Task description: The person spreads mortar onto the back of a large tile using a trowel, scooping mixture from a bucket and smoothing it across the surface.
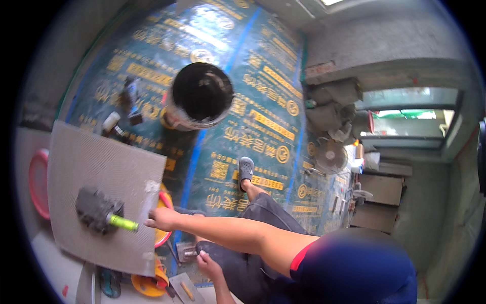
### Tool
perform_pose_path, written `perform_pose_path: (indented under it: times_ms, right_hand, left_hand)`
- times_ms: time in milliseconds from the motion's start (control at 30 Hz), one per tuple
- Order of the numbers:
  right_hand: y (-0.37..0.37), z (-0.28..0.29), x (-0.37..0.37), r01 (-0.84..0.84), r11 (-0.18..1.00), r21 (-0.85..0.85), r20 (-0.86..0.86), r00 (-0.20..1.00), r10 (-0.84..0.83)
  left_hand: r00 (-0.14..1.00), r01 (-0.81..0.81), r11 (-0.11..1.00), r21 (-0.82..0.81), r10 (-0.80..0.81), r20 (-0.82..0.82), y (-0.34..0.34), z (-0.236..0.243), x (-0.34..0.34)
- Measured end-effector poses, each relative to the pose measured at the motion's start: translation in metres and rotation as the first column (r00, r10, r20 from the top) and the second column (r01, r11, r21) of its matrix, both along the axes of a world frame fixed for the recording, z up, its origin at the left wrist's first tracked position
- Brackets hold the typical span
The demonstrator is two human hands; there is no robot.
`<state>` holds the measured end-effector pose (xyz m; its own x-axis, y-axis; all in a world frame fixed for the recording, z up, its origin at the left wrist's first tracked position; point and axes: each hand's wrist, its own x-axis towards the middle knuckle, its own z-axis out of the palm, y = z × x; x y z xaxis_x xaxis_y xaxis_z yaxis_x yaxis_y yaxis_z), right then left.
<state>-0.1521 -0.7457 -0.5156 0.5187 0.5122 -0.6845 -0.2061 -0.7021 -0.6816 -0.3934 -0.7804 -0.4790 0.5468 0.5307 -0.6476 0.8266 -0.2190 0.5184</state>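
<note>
A large grey tile [116, 162], its ridged face coated with combed adhesive, lies at the left. On it sits a dusty dark grey tool [96, 210] with a bright lime-yellow handle [123, 222]. My right hand [164, 219] is at the tile's right edge, close to that handle; its fingers are curled, and what they hold, if anything, is hidden. My left hand [208, 266] is by my knee with fingers closed, their contents too small to make out. Near it lie a notched trowel [187, 252] and a flat trowel with a wooden handle [183, 288].
A bucket with a dark inside [202, 96] stands on the printed green floor sheet [263, 121]. A white-headed mallet [111, 121] and a blue-and-black tool [132, 104] lie left of it. Yellow suction cups [149, 285] are below the tile. A fan [330, 156] and sacks [329, 109] stand far right.
</note>
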Motion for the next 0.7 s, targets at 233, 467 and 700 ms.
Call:
perform_pose_path:
  times_ms: [233, 467, 700]
  right_hand:
    - [-0.37, -0.047, -0.052, 0.474, 0.74, -0.478, 0.057, 0.857, -0.512]
    - [-0.757, -0.164, -0.193, 0.487, 0.413, -0.769, 0.205, 0.801, -0.563]
    - [-0.975, -0.267, -0.216, 0.657, -0.592, -0.467, 0.421, -0.423, -0.802]
  left_hand:
    - [0.994, 0.106, 0.99, 0.089, -0.104, -0.024, -0.026, 0.004, 0.007]
    - [0.956, 0.152, 0.981, 0.12, -0.115, -0.27, -0.148, 0.001, 0.002]
    - [0.63, 0.701, 0.702, 0.126, -0.527, -0.57, -0.328, -0.012, 0.015]
